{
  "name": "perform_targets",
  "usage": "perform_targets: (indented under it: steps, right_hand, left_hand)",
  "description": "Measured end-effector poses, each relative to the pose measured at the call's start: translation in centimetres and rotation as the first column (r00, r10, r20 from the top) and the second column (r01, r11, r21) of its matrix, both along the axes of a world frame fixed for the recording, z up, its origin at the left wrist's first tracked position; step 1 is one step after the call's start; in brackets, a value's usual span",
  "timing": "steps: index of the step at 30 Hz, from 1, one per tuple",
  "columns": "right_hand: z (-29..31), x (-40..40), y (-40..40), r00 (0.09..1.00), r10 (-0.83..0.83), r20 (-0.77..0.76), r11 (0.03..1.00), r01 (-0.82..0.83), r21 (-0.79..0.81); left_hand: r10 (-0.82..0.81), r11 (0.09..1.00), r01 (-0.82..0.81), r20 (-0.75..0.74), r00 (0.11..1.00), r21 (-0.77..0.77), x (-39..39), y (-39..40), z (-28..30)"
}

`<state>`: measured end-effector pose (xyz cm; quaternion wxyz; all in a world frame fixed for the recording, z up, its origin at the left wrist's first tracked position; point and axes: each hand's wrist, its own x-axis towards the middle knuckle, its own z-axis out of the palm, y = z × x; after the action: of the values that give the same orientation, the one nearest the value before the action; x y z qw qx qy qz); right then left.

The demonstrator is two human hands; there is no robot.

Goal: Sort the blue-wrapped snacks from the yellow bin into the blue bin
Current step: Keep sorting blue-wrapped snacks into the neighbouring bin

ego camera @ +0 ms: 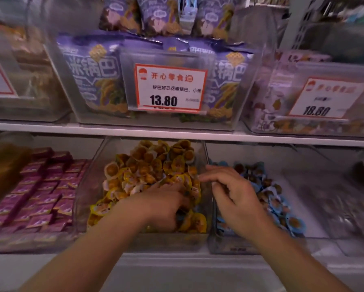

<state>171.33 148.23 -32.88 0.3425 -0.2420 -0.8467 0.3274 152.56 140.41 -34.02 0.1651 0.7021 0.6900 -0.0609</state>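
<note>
yellow bin (86,186) holds the left hand (166,205), fingers curled down into the wrappers, perhaps gripping a dark snack (180,214); blue bin (213,239) lies just right, under the loosely open right hand (233,192).

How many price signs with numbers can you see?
2. One price sign reading 13.80 hangs on the middle upper bin; another reading 18.80 is on the right upper bin. A third sign at the left edge is cut off.
</note>
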Motion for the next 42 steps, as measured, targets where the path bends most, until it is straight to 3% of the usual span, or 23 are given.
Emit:
perform_targets:
  steps: [3, 8, 13, 18, 21, 26, 31, 35, 39, 42]
  right_hand:
    - [-0.1, -0.3, 0.4, 1.0, 0.008, -0.007, 1.0, -0.008, 0.016]
    - [-0.3, -0.7, 1.1, 1.0, 0.012, -0.02, 0.999, -0.011, 0.04]
    - [-0.4, -1.1, 1.0, 0.998, 0.014, -0.059, 0.994, -0.008, 0.107]
    - [-0.7, -1.5, 0.9, 0.996, -0.008, -0.091, 0.987, 0.023, 0.162]
    - [-0.8, -2.0, 0.7, 0.994, -0.04, -0.106, 0.98, 0.06, 0.189]
    - [-1.3, -2.2, 0.4, 0.988, -0.057, -0.141, 0.97, 0.088, 0.225]
    - [-1.2, -1.8, 0.6, 0.989, -0.034, -0.144, 0.977, 0.064, 0.205]
    - [-0.8, -1.6, 0.6, 0.992, -0.025, -0.122, 0.982, 0.048, 0.184]
    - [-0.4, -1.5, 0.7, 0.994, -0.021, -0.11, 0.986, 0.039, 0.161]
    - [0.1, -1.9, 0.5, 0.991, -0.036, -0.126, 0.983, 0.057, 0.174]
  left_hand:
    - [0.055, 0.997, -0.059, -0.079, 0.995, -0.047, -0.1, 0.5, -0.5]
    - [0.014, 0.998, 0.002, -0.229, 0.973, 0.067, 0.4, 1.3, -0.6]
    - [-0.064, 0.984, 0.1, -0.237, 0.97, 0.147, 1.9, 1.0, -1.2]
    - [-0.01, 1.0, 0.01, 0.007, 1.0, -0.029, 1.3, 0.5, -1.6]
    - [-0.043, 0.998, 0.039, -0.068, 0.997, -0.054, 1.5, 1.2, -1.8]
    - [-0.037, 0.996, 0.049, -0.15, 0.988, 0.08, 2.4, 2.0, -2.3]
    - [0.009, 0.954, -0.008, 0.001, 1.0, 0.299, 0.7, 2.1, -2.3]
    - [0.132, 0.927, -0.185, 0.179, 0.975, 0.327, -1.3, 1.7, -1.1]
    - [0.25, 0.854, -0.429, 0.491, 0.835, 0.295, -3.9, 0.6, 1.0]
    - [0.29, 0.718, -0.622, 0.677, 0.677, 0.314, -5.6, -0.9, 2.1]
